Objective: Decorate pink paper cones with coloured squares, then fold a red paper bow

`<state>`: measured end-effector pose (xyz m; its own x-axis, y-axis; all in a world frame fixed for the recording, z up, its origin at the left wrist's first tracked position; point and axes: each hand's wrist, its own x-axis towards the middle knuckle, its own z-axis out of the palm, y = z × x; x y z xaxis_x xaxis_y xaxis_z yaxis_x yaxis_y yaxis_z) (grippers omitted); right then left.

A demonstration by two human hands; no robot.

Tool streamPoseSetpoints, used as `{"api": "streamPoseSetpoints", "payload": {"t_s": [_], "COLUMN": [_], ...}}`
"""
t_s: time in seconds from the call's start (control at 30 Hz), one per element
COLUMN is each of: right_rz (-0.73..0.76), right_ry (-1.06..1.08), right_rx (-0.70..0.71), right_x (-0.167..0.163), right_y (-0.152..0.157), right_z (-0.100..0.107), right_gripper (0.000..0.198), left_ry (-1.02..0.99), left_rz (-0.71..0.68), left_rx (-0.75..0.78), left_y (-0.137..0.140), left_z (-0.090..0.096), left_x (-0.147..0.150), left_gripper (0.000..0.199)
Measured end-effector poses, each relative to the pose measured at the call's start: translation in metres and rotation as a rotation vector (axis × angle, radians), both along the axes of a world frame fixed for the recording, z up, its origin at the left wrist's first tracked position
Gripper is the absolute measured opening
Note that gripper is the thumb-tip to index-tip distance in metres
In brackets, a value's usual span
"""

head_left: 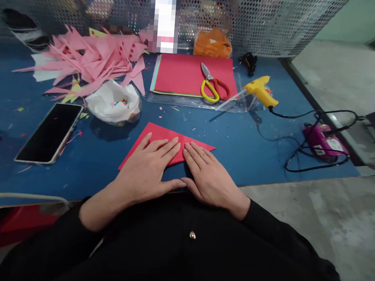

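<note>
A folded sheet of red paper (156, 132) lies on the blue table (253, 166) close to my body, partly covered by both hands. My left hand (147, 163) rests flat on its left and middle part, fingers stretched out. Over the right part of the paper lies my right hand (207, 172), also flat with its fingers extended. The two thumbs meet or nearly meet at the near side. Neither hand grasps anything; the fold beneath the fingers is partly hidden.
Behind the paper are scissors (210, 84) on a stack of coloured sheets (179, 73). A yellow glue gun (260, 91) with a black cord stands right, near a purple box (325, 143). Left are a phone (49, 133), a lined bowl (115, 101) and pink paper strips (97, 57).
</note>
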<state>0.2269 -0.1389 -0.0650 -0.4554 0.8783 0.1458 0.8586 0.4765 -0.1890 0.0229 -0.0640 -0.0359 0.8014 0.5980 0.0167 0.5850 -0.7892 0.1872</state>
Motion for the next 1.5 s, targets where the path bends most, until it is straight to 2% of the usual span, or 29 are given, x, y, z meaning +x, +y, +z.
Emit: {"api": "streamPoseSetpoints", "payload": {"t_s": [0.07, 0.13, 0.17, 0.23, 0.3, 0.43, 0.6, 0.77, 1.03, 1.23, 1.3, 1.43, 1.5], "right_rz": [0.016, 0.014, 0.007, -0.018, -0.067, -0.104, 0.096, 0.211, 0.261, 0.358, 0.385, 0.582, 0.551], "right_ry": [0.012, 0.025, 0.032, 0.039, 0.026, -0.026, 0.016, 0.092, 0.068, 0.109, 0.118, 0.185, 0.245], "right_rx": [-0.012, -0.029, -0.037, -0.042, -0.029, 0.007, 0.001, -0.031, -0.022, -0.041, -0.038, -0.005, 0.049], "right_x": [0.001, 0.0, -0.001, -0.005, -0.012, -0.024, -0.032, -0.045, -0.054, -0.064, -0.066, -0.064, -0.06], "right_y": [-0.001, -0.001, -0.002, -0.002, -0.003, -0.006, -0.007, -0.005, -0.006, -0.008, -0.008, -0.009, -0.009], "right_z": [0.001, 0.002, 0.002, 0.002, 0.002, 0.0, -0.001, -0.001, -0.002, 0.0, 0.0, 0.004, 0.007], "right_gripper": [0.069, 0.07, 0.071, 0.074, 0.077, 0.078, 0.07, 0.067, 0.072, 0.066, 0.065, 0.045, 0.045], "left_ry": [-0.022, -0.084, -0.116, -0.186, -0.221, -0.238, -0.238, -0.207, -0.209, -0.229, -0.233, -0.243, -0.271], "left_rz": [-0.034, -0.046, -0.06, -0.079, -0.08, -0.084, -0.021, -0.034, 0.067, 0.112, 0.077, -0.004, 0.015], "left_rx": [-0.083, -0.208, -0.294, -0.398, -0.44, -0.446, -0.438, -0.455, -0.474, -0.442, -0.436, -0.448, -0.48], "left_y": [0.013, 0.028, 0.036, 0.048, 0.054, 0.053, 0.047, 0.048, 0.045, 0.045, 0.046, 0.048, 0.049], "left_z": [0.004, 0.007, 0.008, 0.008, 0.005, 0.002, 0.007, 0.008, 0.012, 0.008, 0.006, 0.002, 0.001], "left_x": [-0.005, -0.011, -0.014, -0.019, -0.023, -0.023, -0.018, -0.016, -0.012, -0.014, -0.015, -0.018, -0.019], "left_gripper": [0.08, 0.059, 0.055, 0.053, 0.053, 0.053, 0.057, 0.059, 0.066, 0.069, 0.068, 0.063, 0.062]}}
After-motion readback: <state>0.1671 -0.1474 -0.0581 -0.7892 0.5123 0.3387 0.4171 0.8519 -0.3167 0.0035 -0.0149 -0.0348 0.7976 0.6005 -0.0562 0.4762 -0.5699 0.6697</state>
